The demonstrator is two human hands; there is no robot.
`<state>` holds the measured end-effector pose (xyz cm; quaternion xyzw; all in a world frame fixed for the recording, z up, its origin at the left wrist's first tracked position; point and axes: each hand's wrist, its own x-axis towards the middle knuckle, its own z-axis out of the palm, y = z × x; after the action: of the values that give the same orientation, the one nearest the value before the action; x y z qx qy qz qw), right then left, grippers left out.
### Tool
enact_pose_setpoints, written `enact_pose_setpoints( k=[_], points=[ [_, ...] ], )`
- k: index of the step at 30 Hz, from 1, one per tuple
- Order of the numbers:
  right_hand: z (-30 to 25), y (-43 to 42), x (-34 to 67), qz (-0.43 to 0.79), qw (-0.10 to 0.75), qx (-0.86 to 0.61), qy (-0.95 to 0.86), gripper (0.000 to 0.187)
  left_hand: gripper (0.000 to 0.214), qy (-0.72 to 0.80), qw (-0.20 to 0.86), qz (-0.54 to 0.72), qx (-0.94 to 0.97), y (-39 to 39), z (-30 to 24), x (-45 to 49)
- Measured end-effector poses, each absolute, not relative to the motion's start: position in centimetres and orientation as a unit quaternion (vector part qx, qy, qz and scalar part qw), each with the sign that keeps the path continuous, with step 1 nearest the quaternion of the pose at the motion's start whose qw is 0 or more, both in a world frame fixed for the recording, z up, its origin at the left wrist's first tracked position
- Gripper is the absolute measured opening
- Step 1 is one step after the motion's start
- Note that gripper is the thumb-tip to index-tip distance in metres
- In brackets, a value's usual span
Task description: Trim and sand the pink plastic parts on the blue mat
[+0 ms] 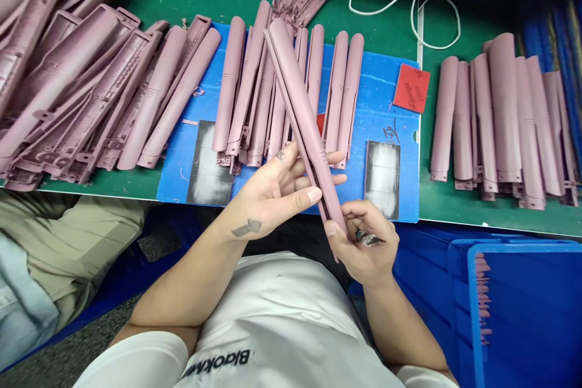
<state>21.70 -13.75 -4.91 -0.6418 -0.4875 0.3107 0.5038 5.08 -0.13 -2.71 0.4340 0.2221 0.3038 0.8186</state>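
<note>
A long pink plastic housing (305, 110) is held at a slant in front of me, its far end reaching over the blue sheet. My left hand (277, 188) supports it near the middle, thumb along its edge and fingers passing beneath. Around its near end close the thumb and fingers of my right hand (366, 242). A small dark, shiny tool (368, 238) also sticks out of my right hand; its kind is unclear. Behind the held piece, several similar pink housings (227, 85) lie side by side on the blue sheet (386, 85).
Pink housings (82, 73) are heaped at the left, and another row (504, 109) lies at the right. Two dark abrasive-looking pads (382, 179) and a red card (411, 88) rest on the sheet. A blue crate (527, 248) stands below right. Another person's leg (68, 242) is at left.
</note>
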Motion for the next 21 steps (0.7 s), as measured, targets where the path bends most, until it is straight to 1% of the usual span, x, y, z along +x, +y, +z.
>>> enact_pose_setpoints(
  k=[2, 5, 8, 10, 13, 15, 18, 21],
  points=[
    [-5.0, -13.8, 21.8, 0.320, 0.506, -0.639, -0.483, 0.016, 0.048, 0.217, 0.819, 0.302, 0.436, -0.2, -2.7, 5.1],
    [-5.1, -13.8, 21.9, 0.338, 0.513, -0.626, -0.480, 0.015, 0.057, 0.224, 0.816, 0.299, 0.440, 0.1, -2.8, 5.2],
    [-5.1, -14.0, 21.7, 0.343, 0.520, -0.614, -0.486, 0.016, 0.062, 0.247, 0.797, 0.341, 0.433, 1.1, -2.6, 6.1],
    [-5.0, -14.1, 21.2, 0.342, 0.519, -0.608, -0.494, 0.017, 0.056, 0.274, 0.776, 0.394, 0.409, 2.2, -2.0, 7.2],
    [-4.8, -14.2, 20.2, 0.374, 0.505, -0.597, -0.499, 0.017, 0.035, 0.302, 0.756, 0.460, 0.354, 3.8, -0.7, 8.9],
    [-4.8, -14.2, 19.8, 0.403, 0.494, -0.587, -0.500, 0.017, 0.027, 0.305, 0.754, 0.479, 0.331, 4.3, 0.1, 9.6],
    [-4.5, -14.2, 20.4, 0.424, 0.461, -0.586, -0.514, 0.024, 0.031, 0.305, 0.763, 0.474, 0.317, 4.5, 0.6, 10.0],
    [-3.6, -14.1, 22.4, 0.404, 0.403, -0.601, -0.560, 0.032, 0.037, 0.325, 0.764, 0.457, 0.320, 4.3, 0.7, 9.8]
  ],
)
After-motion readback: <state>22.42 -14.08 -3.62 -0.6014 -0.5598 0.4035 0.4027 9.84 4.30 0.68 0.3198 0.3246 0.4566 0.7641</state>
